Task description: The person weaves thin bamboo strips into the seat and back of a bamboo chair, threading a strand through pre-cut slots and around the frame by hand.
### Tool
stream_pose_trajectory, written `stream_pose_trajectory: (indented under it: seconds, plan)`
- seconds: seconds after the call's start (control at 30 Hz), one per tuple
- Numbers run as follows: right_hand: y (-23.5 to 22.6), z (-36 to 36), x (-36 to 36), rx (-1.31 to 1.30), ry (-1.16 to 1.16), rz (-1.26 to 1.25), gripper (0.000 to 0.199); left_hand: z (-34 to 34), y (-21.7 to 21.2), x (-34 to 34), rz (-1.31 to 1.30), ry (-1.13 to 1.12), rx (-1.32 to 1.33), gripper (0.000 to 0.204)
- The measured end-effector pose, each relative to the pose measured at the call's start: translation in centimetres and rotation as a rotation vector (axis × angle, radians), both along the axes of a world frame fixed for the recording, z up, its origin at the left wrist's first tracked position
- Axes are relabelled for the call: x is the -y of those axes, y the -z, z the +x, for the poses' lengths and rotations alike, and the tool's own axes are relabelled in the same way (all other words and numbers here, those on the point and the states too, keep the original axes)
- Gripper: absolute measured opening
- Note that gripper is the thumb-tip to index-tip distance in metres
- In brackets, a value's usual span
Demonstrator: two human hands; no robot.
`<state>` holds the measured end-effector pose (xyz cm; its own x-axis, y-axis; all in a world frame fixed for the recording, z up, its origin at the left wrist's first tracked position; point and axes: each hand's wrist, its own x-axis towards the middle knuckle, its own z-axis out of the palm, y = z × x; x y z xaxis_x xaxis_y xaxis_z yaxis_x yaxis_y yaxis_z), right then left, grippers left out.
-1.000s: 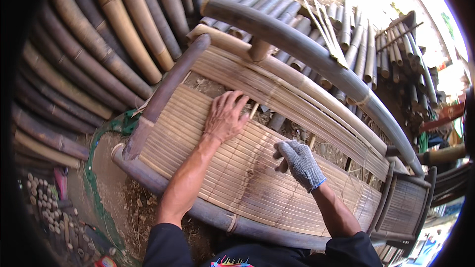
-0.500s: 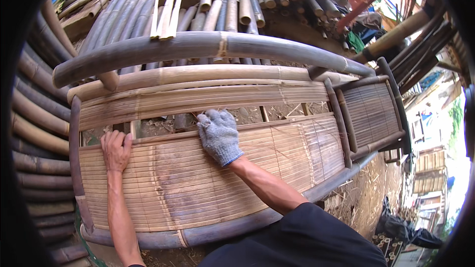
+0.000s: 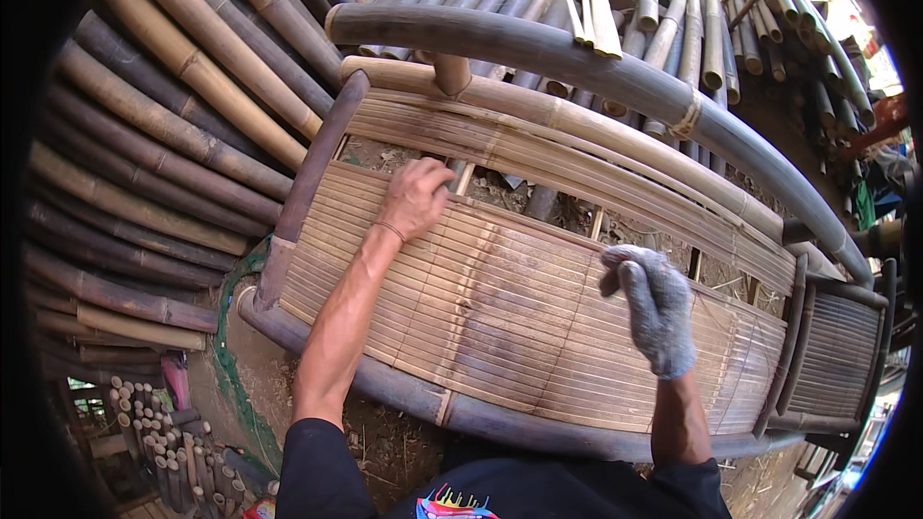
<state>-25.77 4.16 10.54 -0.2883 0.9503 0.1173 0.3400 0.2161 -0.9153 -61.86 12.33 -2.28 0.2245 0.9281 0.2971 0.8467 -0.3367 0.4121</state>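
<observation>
My bare left hand (image 3: 415,200) is closed at the inner edge of a slatted bamboo mat (image 3: 519,317), which covers the seat of a bamboo bench (image 3: 404,380). Its fingers curl over that edge, their tips partly hidden. My right hand (image 3: 656,312), in a grey knitted glove, is over the mat's right half with fingers bent toward the thumb. Whatever may be between them is too small to make out. Behind the mat a gap shows crosspieces and ground, and beyond it runs a band of split slats (image 3: 538,159) along the back.
A thick dark bamboo rail (image 3: 577,62) arches along the bench's back, with pale split pieces (image 3: 604,24) resting on it. Bamboo poles (image 3: 192,67) crowd the left side and the far side. A smaller slatted bamboo piece (image 3: 835,351) stands at the bench's right end.
The view has swung left, bringing more poles into sight. My right hand has come off the mat's inner edge toward me; my left hand stays at that edge, turned more to the right.
</observation>
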Motion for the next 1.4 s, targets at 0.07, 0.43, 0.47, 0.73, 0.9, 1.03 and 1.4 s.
stream_pose_trajectory:
  seconds: [0.07,0.43,0.47,0.73,0.9,1.03,1.4]
  plan:
    - [-4.0,0.4,0.1,0.04,-0.026,0.1,0.017,3.5,-2.3,1.6,0.023,0.171,0.095,0.021]
    - [7.7,-8.4,-10.2,0.914,0.032,0.003,0.032,0.2,-1.2,-2.8,-0.533,-0.157,0.034,0.035]
    - [9.3,-10.1,-10.8,0.911,-0.014,-0.101,0.033,0.3,-1.0,-3.0,-0.563,-0.171,-0.019,0.036]
    - [17.5,-14.7,-18.6,0.614,-0.68,0.101,0.024,1.5,-1.5,-6.1,-0.824,-0.025,-0.07,0.039]
    - [15.1,-15.5,-17.5,0.553,-0.665,-0.119,0.032,-0.4,1.7,-5.7,-0.772,-0.231,0.069,0.024]
    - [9.5,-15.7,-12.1,0.519,-0.144,-0.063,0.038,-0.9,-1.6,-4.3,-0.707,-0.115,0.399,0.023]
    - [2.1,-9.6,-3.1,-0.107,-0.303,0.235,0.013,1.4,-3.1,-0.2,-0.069,-0.019,0.209,0.035]
